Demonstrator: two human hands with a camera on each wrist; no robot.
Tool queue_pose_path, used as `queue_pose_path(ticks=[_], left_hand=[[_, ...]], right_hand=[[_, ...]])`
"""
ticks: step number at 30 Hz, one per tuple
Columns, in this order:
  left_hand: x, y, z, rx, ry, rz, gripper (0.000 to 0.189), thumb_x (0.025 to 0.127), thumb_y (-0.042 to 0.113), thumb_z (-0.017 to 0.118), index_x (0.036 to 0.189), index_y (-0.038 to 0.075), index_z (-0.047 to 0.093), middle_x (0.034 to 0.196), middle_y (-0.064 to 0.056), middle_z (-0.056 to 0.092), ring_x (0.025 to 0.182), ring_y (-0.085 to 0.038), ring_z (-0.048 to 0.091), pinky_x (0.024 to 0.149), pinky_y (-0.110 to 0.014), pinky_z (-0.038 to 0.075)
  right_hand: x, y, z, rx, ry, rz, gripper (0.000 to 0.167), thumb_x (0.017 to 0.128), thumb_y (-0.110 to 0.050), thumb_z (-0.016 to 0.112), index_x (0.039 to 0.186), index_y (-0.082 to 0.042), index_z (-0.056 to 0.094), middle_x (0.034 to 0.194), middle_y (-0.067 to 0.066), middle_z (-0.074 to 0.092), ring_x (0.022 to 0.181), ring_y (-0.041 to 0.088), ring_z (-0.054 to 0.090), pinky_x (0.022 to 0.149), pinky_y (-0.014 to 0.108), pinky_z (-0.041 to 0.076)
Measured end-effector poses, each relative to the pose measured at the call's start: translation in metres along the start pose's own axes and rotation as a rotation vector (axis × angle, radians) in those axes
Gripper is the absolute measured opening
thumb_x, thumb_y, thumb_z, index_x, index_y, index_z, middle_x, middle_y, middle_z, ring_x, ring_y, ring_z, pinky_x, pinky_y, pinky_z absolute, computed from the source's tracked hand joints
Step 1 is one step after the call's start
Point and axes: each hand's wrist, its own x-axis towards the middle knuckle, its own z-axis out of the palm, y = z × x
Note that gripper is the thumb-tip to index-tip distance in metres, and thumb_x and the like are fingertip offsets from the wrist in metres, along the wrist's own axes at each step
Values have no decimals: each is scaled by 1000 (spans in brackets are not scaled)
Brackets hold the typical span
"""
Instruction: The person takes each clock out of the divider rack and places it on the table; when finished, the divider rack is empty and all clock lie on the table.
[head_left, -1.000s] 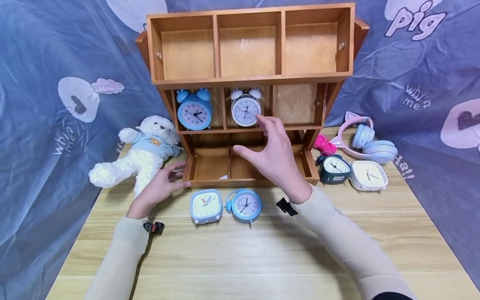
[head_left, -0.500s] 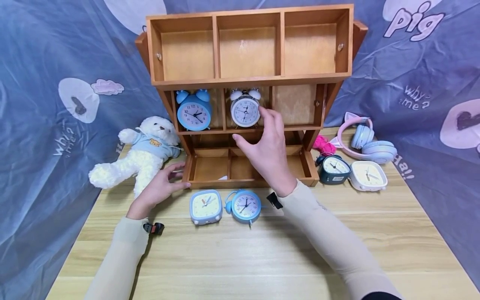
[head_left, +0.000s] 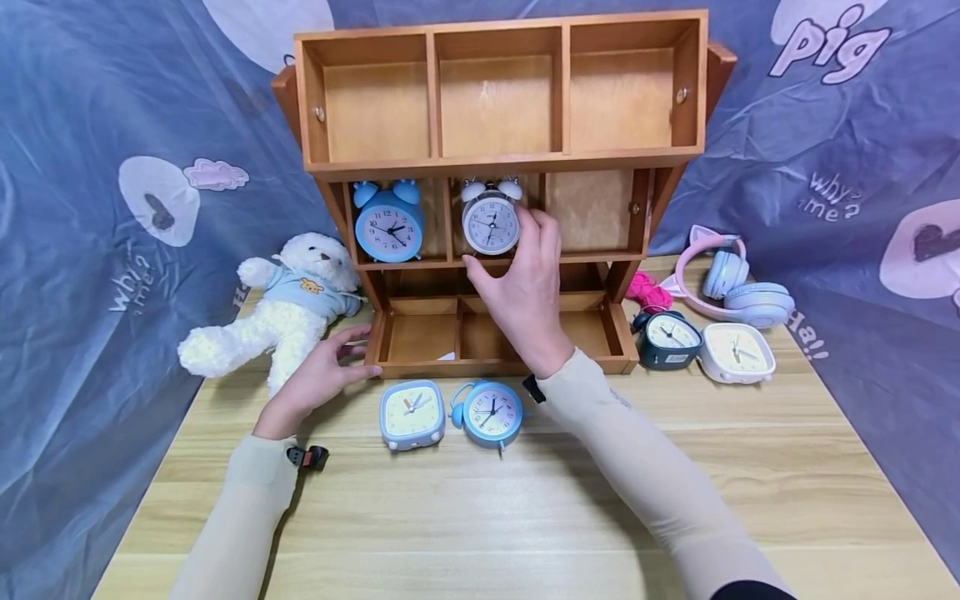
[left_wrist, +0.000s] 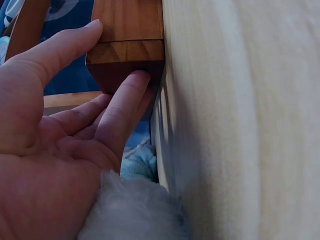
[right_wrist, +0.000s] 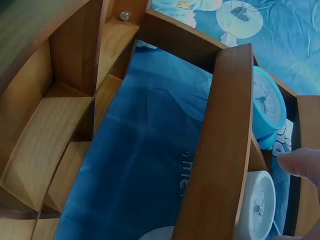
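In the head view, a white twin-bell alarm clock [head_left: 491,223] stands in the middle compartment of the second tier of a wooden shelf [head_left: 510,158]. My right hand [head_left: 528,296] is in front of it, bent fingers at its right edge and thumb low by the ledge. A blue twin-bell alarm clock [head_left: 389,227] occupies the compartment to the left. The right wrist view shows the white clock [right_wrist: 257,205] with a fingertip [right_wrist: 300,162] in front of the shelf. My left hand [head_left: 322,375] touches the shelf's lower left corner, fingertips against its end [left_wrist: 150,55].
A square blue clock [head_left: 412,414] and a round blue one [head_left: 492,412] lie before the shelf. To the right are a dark clock [head_left: 670,339], a white clock [head_left: 738,352] and headphones [head_left: 757,302]. A white teddy bear [head_left: 300,283] leans at left.
My right hand has moved left, bringing its fingertips to the white clock's right edge, and its fingers have drawn in a little. The left hand stays at the shelf corner.
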Motion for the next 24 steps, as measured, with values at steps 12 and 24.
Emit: queue_pose_path(ticks=[12,24], left_hand=[[-1,2,0,9,4,8,85,103,18,83,172,-1,36,170,-29,50,152,-50,57,124,-62,48],[-1,1,0,6,5,6,86,103,20,84,172,-1,37,168,-29,53,151,-49,58,124,-63,48]], right_hand=[[7,3,15,-29,71,-20,86,87,-22,96,155,5,53,147,27,51,141,42,50,124,49,47],[11,2,21,-61,91,-21,86,84,-18,99,155,4,54,147,27,50,142,42,47,125,48,45]])
